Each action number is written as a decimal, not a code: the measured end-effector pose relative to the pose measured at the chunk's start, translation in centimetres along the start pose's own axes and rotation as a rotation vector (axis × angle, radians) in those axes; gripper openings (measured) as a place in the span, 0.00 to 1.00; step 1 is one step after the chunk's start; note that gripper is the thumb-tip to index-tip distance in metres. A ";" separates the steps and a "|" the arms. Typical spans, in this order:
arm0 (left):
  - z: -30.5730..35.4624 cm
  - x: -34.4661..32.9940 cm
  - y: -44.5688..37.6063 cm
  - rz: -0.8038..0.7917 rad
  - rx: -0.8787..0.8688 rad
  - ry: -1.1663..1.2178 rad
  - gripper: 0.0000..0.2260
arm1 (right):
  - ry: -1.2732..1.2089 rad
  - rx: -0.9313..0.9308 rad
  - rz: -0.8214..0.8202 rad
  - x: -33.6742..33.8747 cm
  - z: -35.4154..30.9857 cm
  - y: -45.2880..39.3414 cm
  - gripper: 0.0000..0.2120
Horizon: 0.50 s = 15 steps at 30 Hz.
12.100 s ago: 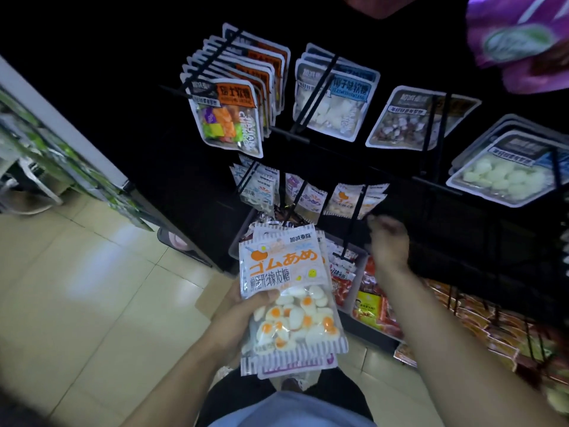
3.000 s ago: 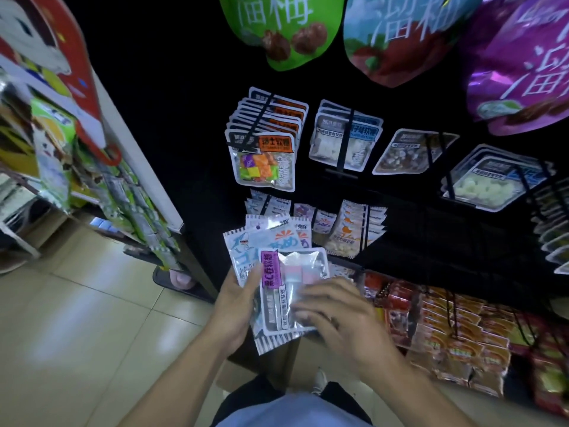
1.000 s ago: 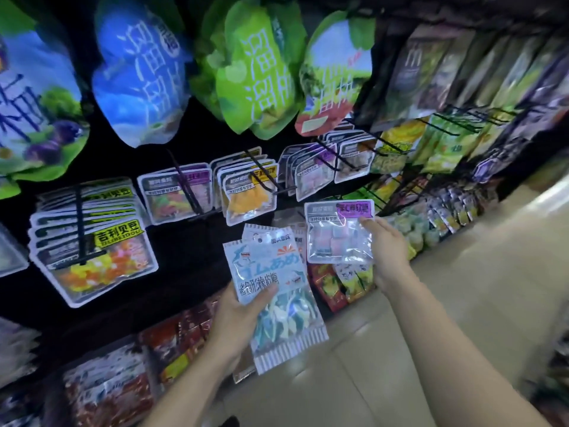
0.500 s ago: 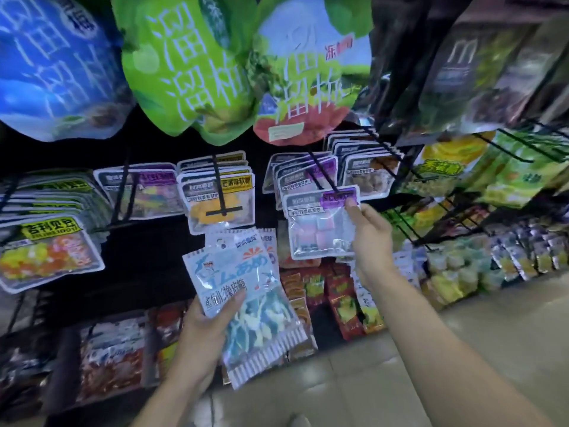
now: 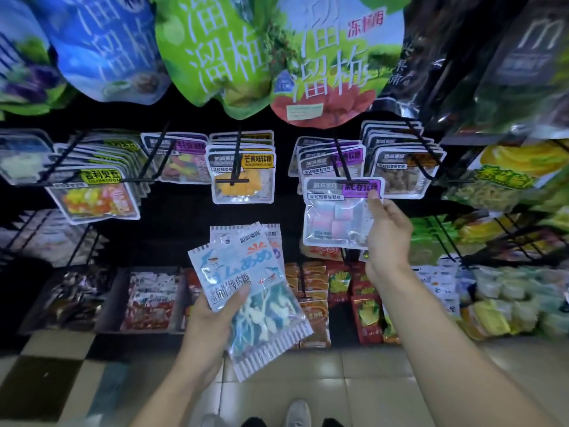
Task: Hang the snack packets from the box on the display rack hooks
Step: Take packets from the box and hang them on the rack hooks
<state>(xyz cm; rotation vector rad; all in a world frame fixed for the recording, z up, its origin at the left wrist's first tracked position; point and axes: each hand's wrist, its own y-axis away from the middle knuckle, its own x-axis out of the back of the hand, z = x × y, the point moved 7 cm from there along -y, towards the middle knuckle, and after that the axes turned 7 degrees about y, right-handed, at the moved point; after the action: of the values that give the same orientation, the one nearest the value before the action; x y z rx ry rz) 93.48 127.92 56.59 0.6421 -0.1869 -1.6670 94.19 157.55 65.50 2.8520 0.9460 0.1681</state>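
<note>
Above my right hand [image 5: 388, 232], its fingers pinching the purple-labelled packet [image 5: 338, 211] at the hook [image 5: 348, 167], hanging is underway; next I thread its hole on. My left hand [image 5: 215, 312] grips spare packets [image 5: 249, 291].

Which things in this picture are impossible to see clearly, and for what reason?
- Head view: whether the purple-label packet is already threaded on the hook; the hole is hidden.
- How many packets the left hand holds; the shark packet covers them.
- The box: outside the frame.
- Right-edge packets: blurred.
</note>
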 end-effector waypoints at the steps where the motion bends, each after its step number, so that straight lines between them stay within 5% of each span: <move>1: 0.0 -0.1 0.2 0.002 0.000 0.006 0.23 | -0.008 -0.002 0.005 0.1 0.1 -0.1 0.21; 9: 0.0 -0.7 0.6 0.012 -0.016 0.007 0.24 | -0.028 -0.047 -0.021 0.1 -0.4 -0.2 0.11; 15: -0.4 -1.3 0.6 0.020 -0.023 -0.001 0.24 | 0.009 -0.031 -0.075 -0.3 -0.7 -0.9 0.17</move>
<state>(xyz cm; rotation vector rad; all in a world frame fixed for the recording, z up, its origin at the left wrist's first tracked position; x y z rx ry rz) 94.34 129.15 56.93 0.6202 -0.1741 -1.6480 93.31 158.18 66.04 2.7853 1.0409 0.1864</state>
